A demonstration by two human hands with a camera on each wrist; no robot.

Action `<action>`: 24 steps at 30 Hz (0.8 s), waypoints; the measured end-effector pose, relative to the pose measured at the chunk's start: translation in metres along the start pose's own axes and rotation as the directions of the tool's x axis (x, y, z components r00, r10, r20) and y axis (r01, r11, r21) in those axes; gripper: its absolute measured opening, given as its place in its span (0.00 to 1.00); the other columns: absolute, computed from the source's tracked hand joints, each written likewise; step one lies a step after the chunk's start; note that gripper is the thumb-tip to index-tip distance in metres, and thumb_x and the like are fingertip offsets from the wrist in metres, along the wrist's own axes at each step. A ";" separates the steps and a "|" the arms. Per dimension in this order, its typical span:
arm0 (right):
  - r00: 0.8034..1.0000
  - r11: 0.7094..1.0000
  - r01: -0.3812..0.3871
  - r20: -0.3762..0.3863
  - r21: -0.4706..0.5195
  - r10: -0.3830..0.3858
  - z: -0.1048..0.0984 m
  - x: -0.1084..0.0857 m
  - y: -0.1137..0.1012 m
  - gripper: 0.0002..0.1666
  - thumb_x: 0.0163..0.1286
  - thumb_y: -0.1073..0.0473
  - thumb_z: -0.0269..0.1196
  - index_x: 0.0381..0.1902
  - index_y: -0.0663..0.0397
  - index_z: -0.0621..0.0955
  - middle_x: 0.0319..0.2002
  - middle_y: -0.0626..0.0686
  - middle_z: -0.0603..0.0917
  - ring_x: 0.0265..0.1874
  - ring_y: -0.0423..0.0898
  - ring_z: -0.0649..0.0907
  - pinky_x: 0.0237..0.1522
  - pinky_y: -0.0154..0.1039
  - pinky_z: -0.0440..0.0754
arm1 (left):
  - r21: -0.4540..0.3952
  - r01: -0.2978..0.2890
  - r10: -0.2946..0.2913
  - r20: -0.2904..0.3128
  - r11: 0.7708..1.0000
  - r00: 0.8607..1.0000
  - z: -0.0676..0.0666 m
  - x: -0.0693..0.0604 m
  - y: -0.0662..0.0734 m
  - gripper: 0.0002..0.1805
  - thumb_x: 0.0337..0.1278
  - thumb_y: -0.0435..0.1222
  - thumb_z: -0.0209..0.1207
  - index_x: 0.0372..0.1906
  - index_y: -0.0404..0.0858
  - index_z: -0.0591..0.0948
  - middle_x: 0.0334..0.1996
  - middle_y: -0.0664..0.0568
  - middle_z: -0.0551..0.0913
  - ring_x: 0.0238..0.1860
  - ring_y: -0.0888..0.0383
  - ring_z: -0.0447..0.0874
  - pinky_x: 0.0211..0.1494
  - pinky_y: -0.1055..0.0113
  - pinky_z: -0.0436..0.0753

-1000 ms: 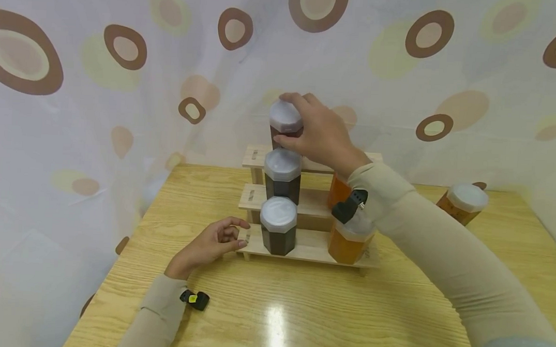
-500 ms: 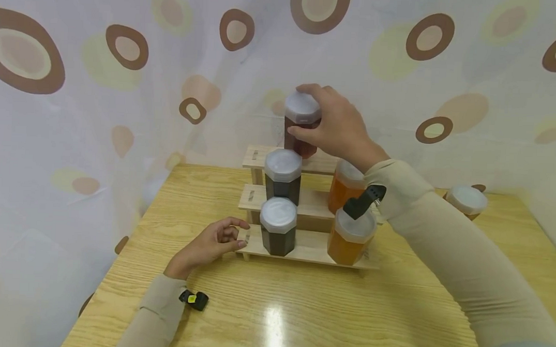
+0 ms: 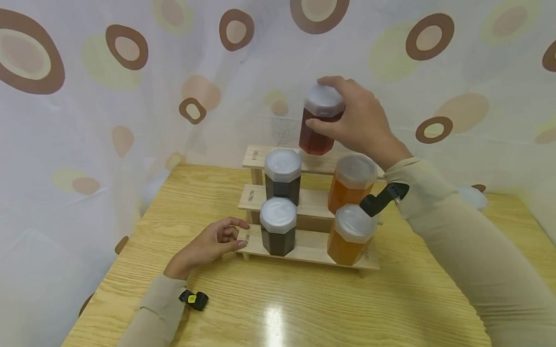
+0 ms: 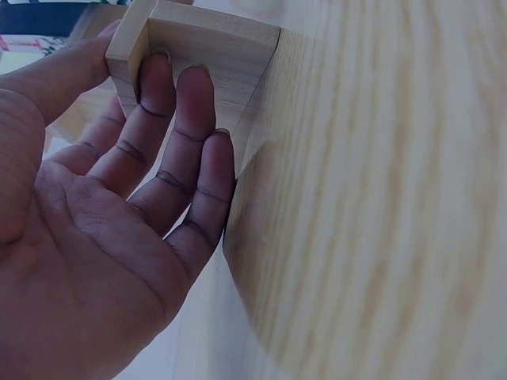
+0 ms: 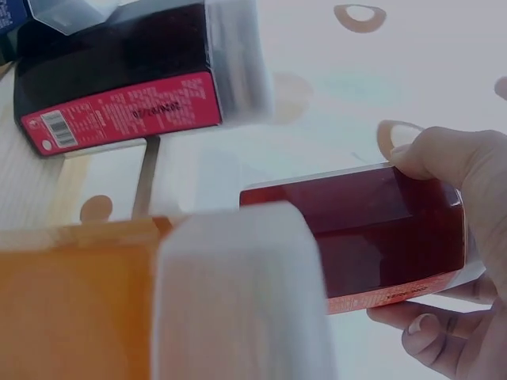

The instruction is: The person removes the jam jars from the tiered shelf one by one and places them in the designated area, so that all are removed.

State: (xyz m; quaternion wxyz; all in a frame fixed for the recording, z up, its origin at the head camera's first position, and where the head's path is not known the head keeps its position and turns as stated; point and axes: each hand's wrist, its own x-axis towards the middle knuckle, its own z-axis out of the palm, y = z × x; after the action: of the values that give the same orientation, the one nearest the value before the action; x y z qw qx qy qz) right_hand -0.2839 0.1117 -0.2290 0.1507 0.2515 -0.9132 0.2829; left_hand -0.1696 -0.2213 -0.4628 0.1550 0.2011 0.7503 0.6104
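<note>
Your right hand (image 5: 489, 190) holds a dark red jar (image 5: 372, 237) by its lidded end.
Your thumb presses one side and your fingers the opposite one; nearer the camera, an orange jar (image 5: 75, 309) with a blurred whitish lid (image 5: 242, 309) overlaps it in view, while at upper left a black jar (image 5: 111, 67) shows its barcoded pinkish-red label (image 5: 178, 103).

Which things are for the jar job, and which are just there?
For the job, I think: right hand, left hand, dark red jar, wooden rack, two black jars, two orange jars, perhaps the half-hidden pale lid.

Just there: patterned cloth, table, black wristbands.
</note>
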 end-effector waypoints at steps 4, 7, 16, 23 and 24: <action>1.000 1.000 -0.003 -0.031 0.014 0.003 -0.007 -0.002 0.006 0.43 0.66 0.46 0.73 0.75 0.46 0.70 0.65 0.61 0.77 0.60 0.60 0.78 0.60 0.59 0.78 | -0.005 -0.006 0.006 0.002 1.000 1.000 0.000 0.000 0.000 0.22 0.71 0.27 0.61 0.65 0.28 0.73 0.34 0.46 0.81 0.33 0.52 0.79 0.37 0.66 0.78; 0.999 1.000 -0.010 -0.048 0.023 0.011 -0.013 -0.004 0.010 0.43 0.66 0.46 0.73 0.75 0.46 0.71 0.66 0.60 0.77 0.61 0.60 0.78 0.61 0.60 0.77 | -0.016 0.000 0.000 0.001 1.000 1.000 0.000 0.000 0.000 0.22 0.71 0.27 0.61 0.65 0.29 0.73 0.34 0.46 0.81 0.33 0.52 0.80 0.38 0.66 0.79; 0.996 0.999 -0.024 -0.084 0.025 0.026 -0.031 -0.009 0.023 0.43 0.66 0.48 0.73 0.76 0.48 0.70 0.66 0.62 0.76 0.62 0.62 0.77 0.61 0.62 0.76 | -0.004 -0.008 0.008 0.000 1.000 1.000 -0.001 0.000 -0.001 0.21 0.71 0.27 0.61 0.65 0.29 0.73 0.34 0.46 0.80 0.32 0.53 0.78 0.36 0.67 0.77; 0.992 0.998 -0.046 -0.115 0.048 0.051 -0.039 -0.014 0.037 0.44 0.65 0.49 0.74 0.76 0.47 0.71 0.67 0.62 0.76 0.62 0.62 0.77 0.60 0.63 0.77 | -0.011 -0.013 0.013 0.001 1.000 1.000 0.000 0.001 -0.002 0.22 0.71 0.27 0.61 0.65 0.28 0.73 0.34 0.46 0.81 0.32 0.55 0.78 0.37 0.67 0.78; 0.991 0.998 -0.048 -0.125 0.046 0.054 -0.040 -0.015 0.039 0.44 0.64 0.49 0.75 0.76 0.47 0.71 0.66 0.62 0.76 0.62 0.62 0.77 0.60 0.63 0.77 | -0.009 -0.010 0.010 -0.001 1.000 1.000 0.000 0.002 -0.002 0.22 0.71 0.27 0.61 0.65 0.29 0.73 0.34 0.46 0.81 0.32 0.55 0.77 0.37 0.67 0.77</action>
State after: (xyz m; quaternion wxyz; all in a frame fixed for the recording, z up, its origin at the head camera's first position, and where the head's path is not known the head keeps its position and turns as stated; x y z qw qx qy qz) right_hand -0.2874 0.1690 -0.2204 0.1952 0.2128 -0.9019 0.3213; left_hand -0.1711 -0.2209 -0.4645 0.1525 0.2037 0.7468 0.6145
